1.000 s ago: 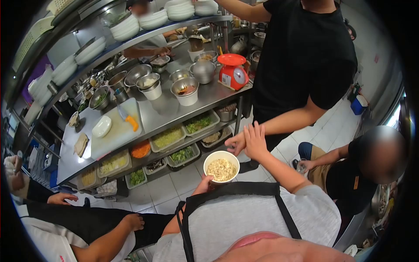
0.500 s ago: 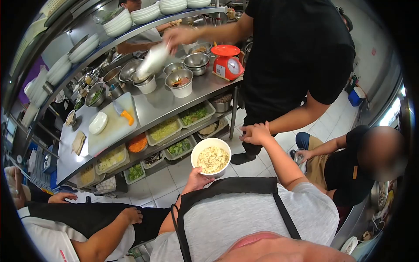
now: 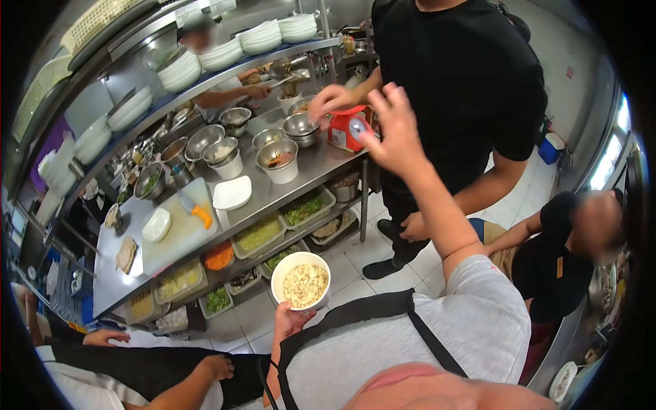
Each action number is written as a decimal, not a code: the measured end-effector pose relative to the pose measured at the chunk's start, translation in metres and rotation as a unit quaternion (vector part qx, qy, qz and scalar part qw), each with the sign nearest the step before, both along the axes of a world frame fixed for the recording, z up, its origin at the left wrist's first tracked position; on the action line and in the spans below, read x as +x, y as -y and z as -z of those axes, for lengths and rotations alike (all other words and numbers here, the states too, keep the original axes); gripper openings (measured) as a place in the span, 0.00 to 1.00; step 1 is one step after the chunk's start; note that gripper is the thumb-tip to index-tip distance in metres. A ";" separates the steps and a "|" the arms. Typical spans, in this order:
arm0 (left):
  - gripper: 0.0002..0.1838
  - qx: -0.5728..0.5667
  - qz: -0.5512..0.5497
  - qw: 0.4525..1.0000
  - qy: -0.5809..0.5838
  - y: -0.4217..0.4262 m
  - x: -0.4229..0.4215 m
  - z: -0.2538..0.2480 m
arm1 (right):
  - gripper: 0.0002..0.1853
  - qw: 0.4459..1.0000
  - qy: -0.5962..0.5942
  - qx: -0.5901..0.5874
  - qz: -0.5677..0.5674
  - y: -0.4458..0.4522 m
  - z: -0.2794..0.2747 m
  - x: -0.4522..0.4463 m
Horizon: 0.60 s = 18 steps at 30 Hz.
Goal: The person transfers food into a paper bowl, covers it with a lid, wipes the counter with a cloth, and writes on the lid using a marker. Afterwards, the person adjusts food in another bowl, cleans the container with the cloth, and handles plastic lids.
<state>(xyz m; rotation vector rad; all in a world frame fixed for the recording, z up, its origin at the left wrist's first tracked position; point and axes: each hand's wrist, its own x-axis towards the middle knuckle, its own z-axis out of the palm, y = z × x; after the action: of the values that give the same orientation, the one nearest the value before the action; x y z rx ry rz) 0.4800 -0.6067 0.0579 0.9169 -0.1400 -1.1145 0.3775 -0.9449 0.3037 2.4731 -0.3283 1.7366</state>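
Observation:
My left hand (image 3: 292, 321) grips a white tub (image 3: 322, 298) of pale, chopped food (image 3: 305, 285) from below, in front of my apron. My right hand (image 3: 395, 133) is raised with its fingers spread and holds nothing. It is slightly blurred and appears in front of the person in the black shirt (image 3: 458, 89). Behind it in the view stands a red kitchen scale (image 3: 342, 130), partly covered by that person's hand (image 3: 333, 102). A white square plate (image 3: 232, 193) lies near the counter's front edge.
On the steel counter (image 3: 263, 198) are metal bowls (image 3: 205, 142), a cutting board (image 3: 171, 236) and an orange-handled knife (image 3: 200, 216). Food trays (image 3: 301, 208) fill the shelf below. Stacked plates (image 3: 260, 37) line the upper shelf. Co-workers are close on both sides.
My right hand has risen from the other person's forearm and opened. The white plate that person was moving now lies on the counter. The tub has shifted left and down in view.

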 end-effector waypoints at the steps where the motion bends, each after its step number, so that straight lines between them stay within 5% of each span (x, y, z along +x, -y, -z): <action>1: 0.33 0.011 -0.002 1.000 -0.002 -0.002 -0.001 0.000 | 0.36 0.996 0.049 -0.036 0.067 0.005 -0.012 -0.015; 5: 0.32 0.021 0.006 1.000 0.007 0.000 0.009 0.010 | 0.35 0.937 0.207 -0.037 0.280 0.034 -0.033 -0.076; 7: 0.32 0.027 0.000 1.000 0.005 0.003 0.010 0.010 | 0.33 0.900 0.087 -0.059 0.423 0.056 -0.025 -0.073; 18: 0.31 -0.008 0.044 0.999 -0.015 0.020 0.026 0.023 | 0.33 0.855 0.042 -0.036 0.515 0.122 -0.048 -0.036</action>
<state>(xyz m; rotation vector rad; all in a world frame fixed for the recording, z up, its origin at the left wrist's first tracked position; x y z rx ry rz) 0.5056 -0.6264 0.0346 0.8866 -0.1648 -1.2069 0.3416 -1.0674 0.3518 1.5790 -1.2683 1.2870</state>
